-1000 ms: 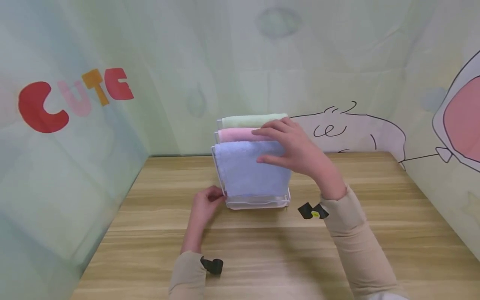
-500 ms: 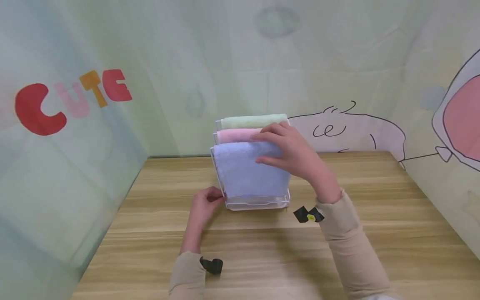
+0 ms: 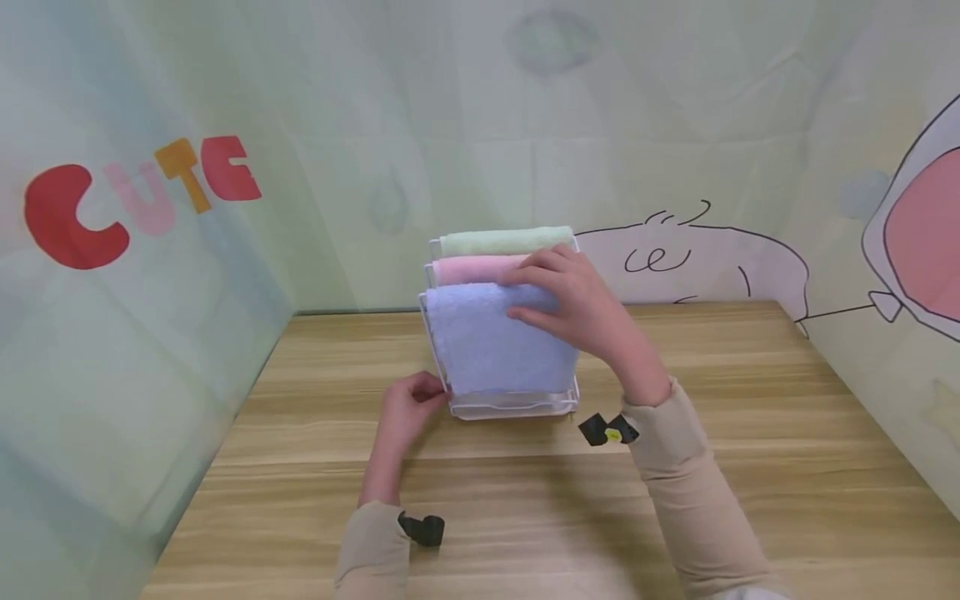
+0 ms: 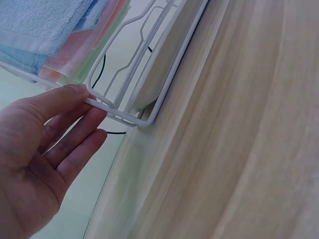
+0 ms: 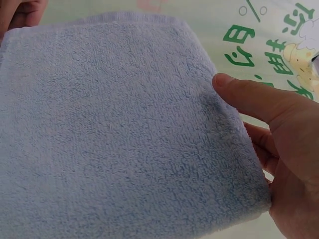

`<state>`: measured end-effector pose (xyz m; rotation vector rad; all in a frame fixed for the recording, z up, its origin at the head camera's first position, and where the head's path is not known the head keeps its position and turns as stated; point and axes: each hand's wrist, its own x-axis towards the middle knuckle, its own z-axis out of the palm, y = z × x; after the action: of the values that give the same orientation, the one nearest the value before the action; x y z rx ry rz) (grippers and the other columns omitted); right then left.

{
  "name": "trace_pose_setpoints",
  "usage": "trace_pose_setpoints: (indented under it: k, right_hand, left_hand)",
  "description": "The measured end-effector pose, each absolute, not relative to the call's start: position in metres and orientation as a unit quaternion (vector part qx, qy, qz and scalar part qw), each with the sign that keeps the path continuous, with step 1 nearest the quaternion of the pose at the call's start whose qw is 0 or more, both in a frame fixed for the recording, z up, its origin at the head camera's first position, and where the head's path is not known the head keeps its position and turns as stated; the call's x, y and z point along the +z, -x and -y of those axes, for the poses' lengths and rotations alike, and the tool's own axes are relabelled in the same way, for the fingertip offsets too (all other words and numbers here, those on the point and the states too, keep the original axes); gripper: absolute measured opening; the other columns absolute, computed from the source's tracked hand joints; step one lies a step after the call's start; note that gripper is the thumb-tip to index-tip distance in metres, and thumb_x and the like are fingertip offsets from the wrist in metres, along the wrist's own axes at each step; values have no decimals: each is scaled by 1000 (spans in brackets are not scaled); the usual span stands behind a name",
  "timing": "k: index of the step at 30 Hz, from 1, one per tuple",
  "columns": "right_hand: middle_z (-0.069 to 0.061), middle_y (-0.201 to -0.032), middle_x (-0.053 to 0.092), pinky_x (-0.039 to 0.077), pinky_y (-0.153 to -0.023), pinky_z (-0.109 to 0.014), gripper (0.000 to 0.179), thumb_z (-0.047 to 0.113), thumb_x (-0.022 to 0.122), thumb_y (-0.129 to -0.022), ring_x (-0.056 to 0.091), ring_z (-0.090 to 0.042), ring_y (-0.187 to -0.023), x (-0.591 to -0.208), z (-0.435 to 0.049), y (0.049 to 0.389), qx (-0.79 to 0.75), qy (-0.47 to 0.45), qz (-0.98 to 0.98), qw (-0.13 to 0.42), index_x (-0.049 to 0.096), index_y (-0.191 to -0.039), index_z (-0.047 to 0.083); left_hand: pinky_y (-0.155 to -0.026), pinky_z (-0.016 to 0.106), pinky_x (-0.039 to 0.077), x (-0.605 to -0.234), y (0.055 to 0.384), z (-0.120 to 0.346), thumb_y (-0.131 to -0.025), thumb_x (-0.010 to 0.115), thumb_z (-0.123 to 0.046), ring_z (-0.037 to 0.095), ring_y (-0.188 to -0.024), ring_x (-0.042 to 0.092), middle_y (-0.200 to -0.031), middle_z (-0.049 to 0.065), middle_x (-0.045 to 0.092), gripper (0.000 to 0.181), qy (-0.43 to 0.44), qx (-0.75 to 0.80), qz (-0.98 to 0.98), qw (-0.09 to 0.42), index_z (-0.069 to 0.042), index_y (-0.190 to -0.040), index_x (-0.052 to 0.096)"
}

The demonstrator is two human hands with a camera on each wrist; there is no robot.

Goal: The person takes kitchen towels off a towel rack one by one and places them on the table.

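Note:
Three folded towels hang one behind another on a white wire rack (image 3: 513,414): a light blue towel (image 3: 495,346) in front, a pink towel (image 3: 471,269) behind it, a pale green towel (image 3: 504,242) at the back. My left hand (image 3: 406,410) pinches the rack's lower left wire between thumb and fingers, as the left wrist view shows. At the blue towel's upper right, my right hand (image 3: 579,302) holds its edge. The right wrist view has the thumb (image 5: 244,94) against the towel's front, with the other fingers behind, partly hidden.
A shallow white tray (image 4: 154,74) sits in the rack's base. The rack stands on a wood-grain table (image 3: 525,517), toward its back. Printed cloth walls (image 3: 360,167) rise behind the table and on both sides.
My right hand's fingertips have shifted slightly left and down, from over the pink towel to the blue towel's top edge. The left hand keeps its place on the rack.

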<state>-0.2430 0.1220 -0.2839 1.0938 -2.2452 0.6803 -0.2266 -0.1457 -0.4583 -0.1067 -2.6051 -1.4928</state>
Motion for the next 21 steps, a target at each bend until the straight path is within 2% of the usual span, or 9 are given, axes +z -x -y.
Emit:
trace_pose_setpoints:
  k: [7, 15, 21]
  right_hand:
    - [-3, -106, 72, 47, -92, -38, 31, 21, 80, -83, 57, -23, -104, -284, -121, 245, 252, -406, 836, 271, 72, -112, 13]
    - [-5, -99, 71, 50, -88, -37, 25, 10, 78, -83, 58, -24, -99, -283, -119, 245, 257, -387, 845, 267, 74, -108, 8]
    - [-6, -96, 72, 51, -85, -35, 19, 11, 78, -83, 59, -23, -96, -282, -116, 244, 259, -367, 852, 270, 76, -102, 7]
  left_hand:
    - [-84, 35, 60, -457, 226, 145, -84, 75, -6, 24, -88, 71, -94, 13, 75, 9, 36, -494, 866, 73, -5, -92, 71]
    - [-84, 36, 60, -457, 225, 145, -83, 75, -6, 23, -88, 71, -93, 12, 75, 9, 34, -491, 867, 71, -5, -91, 71]
    - [-83, 33, 60, -457, 226, 144, -83, 75, -5, 23, -87, 72, -94, 13, 76, 9, 37, -493, 866, 72, -4, -91, 71]
